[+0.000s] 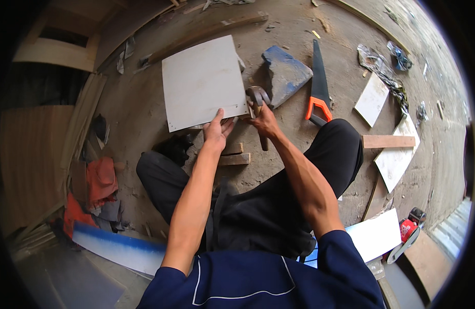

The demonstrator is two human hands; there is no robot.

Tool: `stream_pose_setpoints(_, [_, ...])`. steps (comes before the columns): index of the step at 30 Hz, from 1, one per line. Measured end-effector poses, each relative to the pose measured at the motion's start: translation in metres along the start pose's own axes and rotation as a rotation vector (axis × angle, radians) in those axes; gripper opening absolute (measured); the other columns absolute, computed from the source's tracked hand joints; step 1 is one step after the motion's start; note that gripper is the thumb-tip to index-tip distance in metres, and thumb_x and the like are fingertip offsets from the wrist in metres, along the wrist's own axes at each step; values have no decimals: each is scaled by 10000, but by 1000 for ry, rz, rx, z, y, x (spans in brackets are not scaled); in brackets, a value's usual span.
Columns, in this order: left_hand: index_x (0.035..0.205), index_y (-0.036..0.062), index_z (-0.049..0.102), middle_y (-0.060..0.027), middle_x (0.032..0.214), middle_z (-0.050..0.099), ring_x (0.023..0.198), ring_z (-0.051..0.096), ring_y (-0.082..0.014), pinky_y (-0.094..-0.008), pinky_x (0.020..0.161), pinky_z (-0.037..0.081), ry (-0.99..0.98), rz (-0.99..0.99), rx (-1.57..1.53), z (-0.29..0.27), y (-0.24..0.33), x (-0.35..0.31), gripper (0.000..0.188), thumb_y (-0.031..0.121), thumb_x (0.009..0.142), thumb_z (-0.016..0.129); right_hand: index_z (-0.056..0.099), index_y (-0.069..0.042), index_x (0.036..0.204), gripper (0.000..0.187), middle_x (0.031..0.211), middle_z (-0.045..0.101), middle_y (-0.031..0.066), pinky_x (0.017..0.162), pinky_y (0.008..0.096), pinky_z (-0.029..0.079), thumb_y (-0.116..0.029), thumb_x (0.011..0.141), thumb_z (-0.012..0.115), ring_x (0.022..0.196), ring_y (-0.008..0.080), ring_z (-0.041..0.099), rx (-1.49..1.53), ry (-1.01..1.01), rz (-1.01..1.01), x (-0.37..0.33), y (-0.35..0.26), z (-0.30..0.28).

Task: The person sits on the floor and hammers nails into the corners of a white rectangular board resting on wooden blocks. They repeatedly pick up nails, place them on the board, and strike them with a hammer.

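A square white board, with small dark dots near its near edge, is in front of my knees. My left hand grips its near edge, thumb on the upper face and fingers at the edge. In my right hand is a hammer, its dark head beside the board's near right corner and its handle pointing back toward me. What supports the board is mostly hidden beneath it. Right of the board lies a broken grey slab with blue patches.
A handsaw with an orange handle lies to the right. Beyond it are white board offcuts, a wooden strip and crumpled plastic. Short wood blocks lie before my lap. At left are red cloth and a wooden panel.
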State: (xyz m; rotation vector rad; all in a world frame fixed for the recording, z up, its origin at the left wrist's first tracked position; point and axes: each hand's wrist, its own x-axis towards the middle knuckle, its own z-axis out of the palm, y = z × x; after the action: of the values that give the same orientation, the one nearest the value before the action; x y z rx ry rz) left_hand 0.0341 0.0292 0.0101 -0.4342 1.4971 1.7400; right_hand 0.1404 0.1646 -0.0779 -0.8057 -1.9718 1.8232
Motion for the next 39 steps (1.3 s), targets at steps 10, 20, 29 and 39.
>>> stream_pose_setpoints(10, [1314, 22, 462, -155, 1253, 589, 1073, 657, -371, -495, 944, 562, 48, 45, -95, 4, -7, -4, 464, 214, 951, 680, 550, -50, 1277, 630, 1103, 694, 192, 859, 430, 518, -141, 721, 833, 1023, 381, 664, -236, -16, -22, -2, -21, -2])
stream_pose_setpoints(20, [1294, 53, 511, -110, 1268, 589, 1133, 621, -322, -491, 961, 534, 19, 7, -100, -1, -3, -1, 445, 230, 933, 701, 560, -74, 1262, 568, 955, 724, 117, 815, 368, 515, -158, 762, 816, 875, 235, 676, -146, -165, -75, 16, -5, -15])
stream_pose_setpoints(29, [1396, -40, 300, -213, 1352, 460, 1115, 548, -318, -441, 912, 534, 968, 439, -62, -88, 29, 39, 884, 329, 788, 825, 559, -67, 1207, 495, 1014, 700, 62, 853, 359, 504, -90, 771, 792, 956, 181, 646, 44, -258, -49, 16, -10, 1])
stream_pose_setpoints(39, [1427, 23, 408, -204, 1384, 495, 1262, 479, -406, -496, 1035, 414, 700, 588, 1213, -84, 105, 37, 945, 694, 805, 645, 536, -4, 1305, 657, 1187, 664, 76, 957, 341, 477, -76, 727, 842, 1088, 200, 620, 77, -243, 91, 22, 22, -9])
